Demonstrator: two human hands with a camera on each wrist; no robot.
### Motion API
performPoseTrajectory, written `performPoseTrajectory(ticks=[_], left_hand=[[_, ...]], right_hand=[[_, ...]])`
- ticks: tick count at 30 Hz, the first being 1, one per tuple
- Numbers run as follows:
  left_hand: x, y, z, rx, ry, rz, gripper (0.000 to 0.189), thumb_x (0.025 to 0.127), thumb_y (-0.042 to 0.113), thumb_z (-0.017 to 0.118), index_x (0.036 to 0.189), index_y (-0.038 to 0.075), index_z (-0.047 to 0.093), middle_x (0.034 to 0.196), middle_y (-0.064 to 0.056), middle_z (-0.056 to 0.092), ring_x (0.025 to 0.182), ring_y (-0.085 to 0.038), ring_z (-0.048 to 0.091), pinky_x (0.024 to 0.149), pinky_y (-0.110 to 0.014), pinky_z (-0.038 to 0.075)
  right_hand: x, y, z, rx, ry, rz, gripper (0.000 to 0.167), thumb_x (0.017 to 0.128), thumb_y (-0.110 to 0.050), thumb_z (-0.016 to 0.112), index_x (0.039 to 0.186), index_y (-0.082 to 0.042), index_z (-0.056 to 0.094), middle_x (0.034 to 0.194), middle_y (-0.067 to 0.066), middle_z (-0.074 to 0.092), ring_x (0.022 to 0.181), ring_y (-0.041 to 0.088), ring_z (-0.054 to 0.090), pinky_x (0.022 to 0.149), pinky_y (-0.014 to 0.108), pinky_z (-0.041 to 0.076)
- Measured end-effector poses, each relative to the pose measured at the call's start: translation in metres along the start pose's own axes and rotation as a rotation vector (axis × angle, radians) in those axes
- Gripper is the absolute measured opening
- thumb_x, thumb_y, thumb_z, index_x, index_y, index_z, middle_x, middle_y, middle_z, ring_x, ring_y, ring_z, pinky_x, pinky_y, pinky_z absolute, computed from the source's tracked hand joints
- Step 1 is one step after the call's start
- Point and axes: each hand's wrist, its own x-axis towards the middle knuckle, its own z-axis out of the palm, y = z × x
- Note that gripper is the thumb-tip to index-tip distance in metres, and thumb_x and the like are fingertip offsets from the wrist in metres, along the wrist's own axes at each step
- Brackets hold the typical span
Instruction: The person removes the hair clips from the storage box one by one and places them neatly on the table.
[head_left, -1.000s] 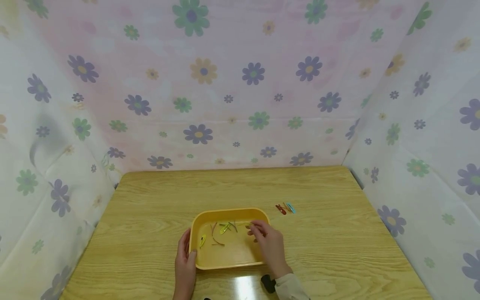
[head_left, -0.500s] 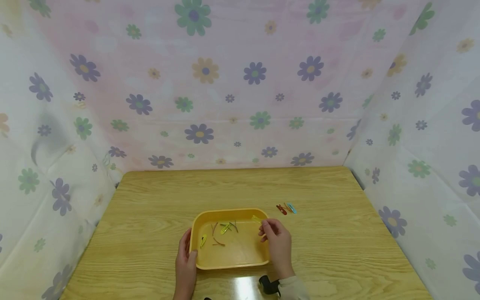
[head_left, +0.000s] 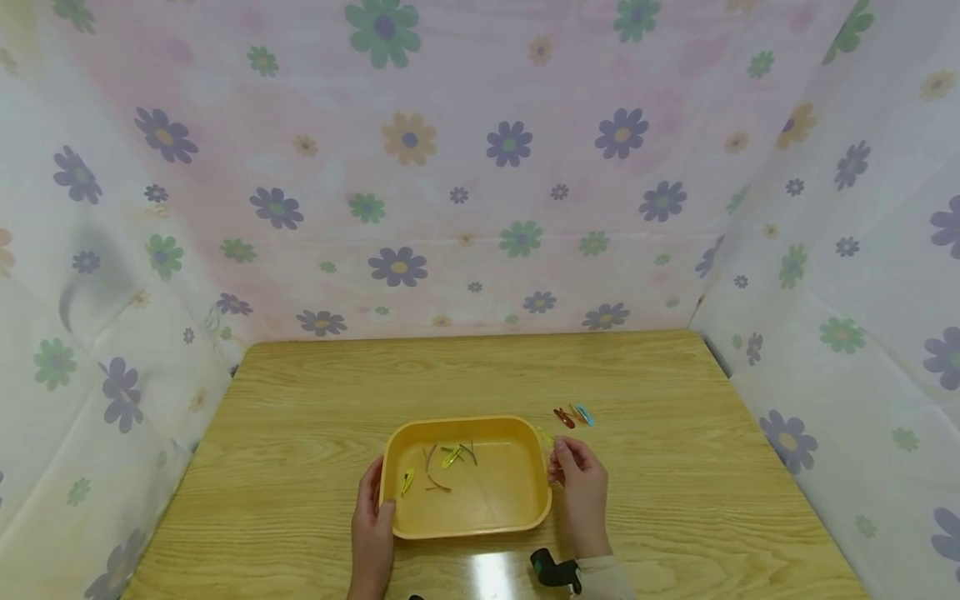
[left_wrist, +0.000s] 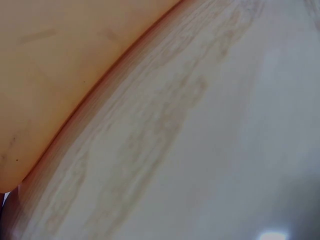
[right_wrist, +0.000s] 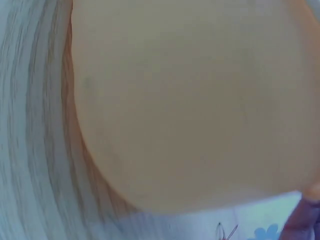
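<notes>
Tray: set at lower centre of frame.
Left hand: fingers curled; tray's left side gripped, presumably for steadiness.
Right hand: yellow clip pinched in fingertips near tray's upper-right corner.

Behind the far edge of the wood-grain table hangs a pinkish floral backdrop, printed with purple, green and orange daisies. Left of the table, a whiter floral side panel hangs creased, with a grey patch on it. Right of the table hangs a matching side panel. Bright glare shows on the table's near part.
</notes>
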Motion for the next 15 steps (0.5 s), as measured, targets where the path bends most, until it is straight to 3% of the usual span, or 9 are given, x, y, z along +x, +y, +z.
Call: performPoseTrajectory(ticks=[6, 15], left_hand=[[0.0, 0.001, 0.0, 0.003, -0.005, -0.001, 0.06, 0.084, -0.003, 0.039, 0.138, 0.023, 0.033, 0.135, 0.013, 0.034, 0.123, -0.006, 0.032, 0.086, -0.01, 0.037], [0.0, 0.001, -0.001, -0.001, -0.009, -0.003, 0.06, 0.084, -0.003, 0.038, 0.137, 0.024, 0.033, 0.135, 0.013, 0.034, 0.124, -0.005, 0.032, 0.086, -0.01, 0.037]], right_hand=[[0.003, 0.003, -0.01, 0.091, -0.027, 0.119, 0.04, 0.083, -0.022, 0.062, 0.109, 0.007, 0.054, 0.079, 0.006, 0.062, 0.066, 0.013, 0.059, 0.058, 0.023, 0.051], [0.008, 0.016, -0.024, 0.12, 0.008, 0.201, 0.033, 0.084, -0.018, 0.06, 0.105, 0.008, 0.055, 0.081, 0.01, 0.061, 0.067, 0.014, 0.059, 0.06, 0.025, 0.051]])
